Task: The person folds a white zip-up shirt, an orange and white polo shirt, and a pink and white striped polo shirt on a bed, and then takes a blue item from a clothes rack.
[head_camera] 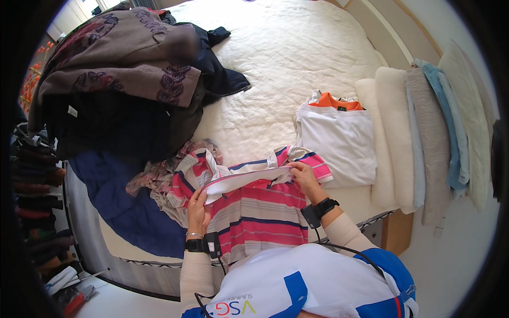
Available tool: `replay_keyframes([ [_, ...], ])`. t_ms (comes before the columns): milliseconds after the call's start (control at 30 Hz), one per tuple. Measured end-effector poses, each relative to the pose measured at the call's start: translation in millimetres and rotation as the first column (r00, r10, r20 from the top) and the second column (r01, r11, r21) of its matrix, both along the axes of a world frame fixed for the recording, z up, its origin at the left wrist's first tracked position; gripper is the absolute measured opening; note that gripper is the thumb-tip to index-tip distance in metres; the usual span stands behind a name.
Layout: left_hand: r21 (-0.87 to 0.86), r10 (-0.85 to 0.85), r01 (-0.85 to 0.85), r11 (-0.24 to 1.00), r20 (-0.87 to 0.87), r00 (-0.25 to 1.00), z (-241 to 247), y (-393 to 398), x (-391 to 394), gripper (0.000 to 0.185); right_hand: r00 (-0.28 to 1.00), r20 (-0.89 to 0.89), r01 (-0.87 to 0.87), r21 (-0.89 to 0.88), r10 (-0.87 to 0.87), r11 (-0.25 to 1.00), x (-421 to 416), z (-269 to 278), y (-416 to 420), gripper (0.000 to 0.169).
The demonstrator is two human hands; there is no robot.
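Observation:
A pink, white and navy striped polo shirt (262, 214) lies across the near edge of the bed, its lower part hanging towards me. My left hand (197, 210) pinches one end of its white collar (246, 182). At the collar's other end, my right hand (305, 179) grips the fabric between thumb and fingers. The collar is stretched between both hands, and the sleeves spread out to either side. Black devices with cables are strapped to both wrists.
A heap of coats (119, 75) covers the bed's left side, with a floral cloth (159, 175) and a navy garment (131, 206) below. Folded white shirts (338, 139) lie at right beside folded blankets (393, 135) and pillows. A rack of dark clothes (39, 214) stands far left.

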State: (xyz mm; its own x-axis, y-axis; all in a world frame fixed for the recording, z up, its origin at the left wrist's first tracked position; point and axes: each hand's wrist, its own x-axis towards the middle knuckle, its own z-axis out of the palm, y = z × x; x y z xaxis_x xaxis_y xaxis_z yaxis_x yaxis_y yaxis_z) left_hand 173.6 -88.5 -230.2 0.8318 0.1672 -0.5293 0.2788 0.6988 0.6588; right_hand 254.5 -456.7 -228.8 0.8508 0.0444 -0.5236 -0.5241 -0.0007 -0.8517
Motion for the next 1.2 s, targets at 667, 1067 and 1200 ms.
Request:
replay_keyframes([
  [667,-0.143,0.076,-0.059,0.988,0.117,0.990,21.9,-8.8,13.6,0.026,0.980,-0.153,0.177,0.356,-0.130,0.918,1.8,13.7,-12.9,0.027],
  [1067,0.009,0.102,-0.101,0.995,-0.081,0.991,9.7,2.1,42.0,0.049,0.985,-0.045,0.162,0.588,-0.169,0.792,28.8,64.1,-10.9,0.035],
  [1200,0.161,0.229,-0.205,0.965,-0.148,0.962,-34.2,27.1,36.4,0.042,0.997,-0.019,0.071,0.653,-0.077,0.754,25.1,63.9,-10.5,0.039],
])
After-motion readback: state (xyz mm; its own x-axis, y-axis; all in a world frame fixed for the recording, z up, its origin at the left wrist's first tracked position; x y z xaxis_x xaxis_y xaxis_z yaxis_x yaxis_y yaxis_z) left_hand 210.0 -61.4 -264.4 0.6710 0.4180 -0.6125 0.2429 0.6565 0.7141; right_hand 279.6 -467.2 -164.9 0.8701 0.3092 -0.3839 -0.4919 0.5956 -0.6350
